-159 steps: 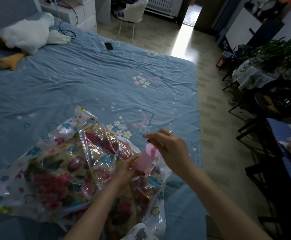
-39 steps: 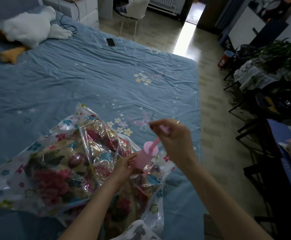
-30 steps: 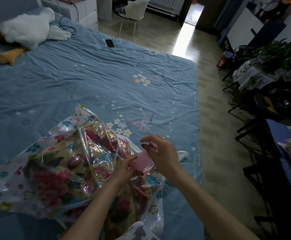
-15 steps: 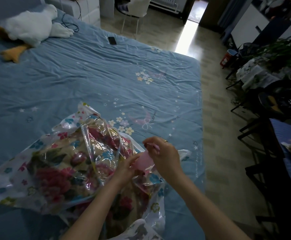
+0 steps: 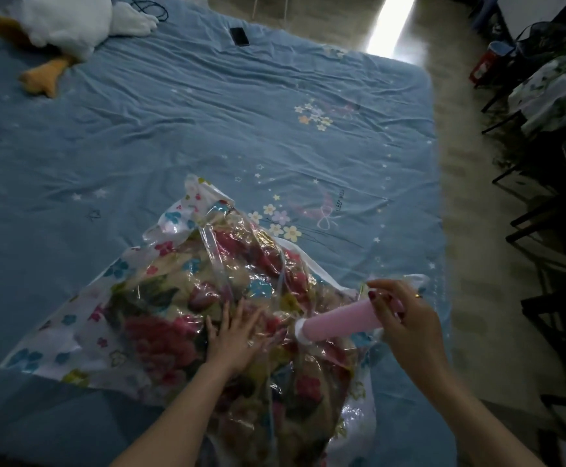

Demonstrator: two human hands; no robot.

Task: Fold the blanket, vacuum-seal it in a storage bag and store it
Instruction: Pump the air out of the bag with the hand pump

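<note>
Left hand (image 5: 232, 335) now flat on bag (image 5: 160, 298)

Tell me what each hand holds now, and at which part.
The right hand grips the pink cylindrical hand pump at its outer end. The left hand holds nothing; it presses flat on the clear flower-printed storage bag.
</note>
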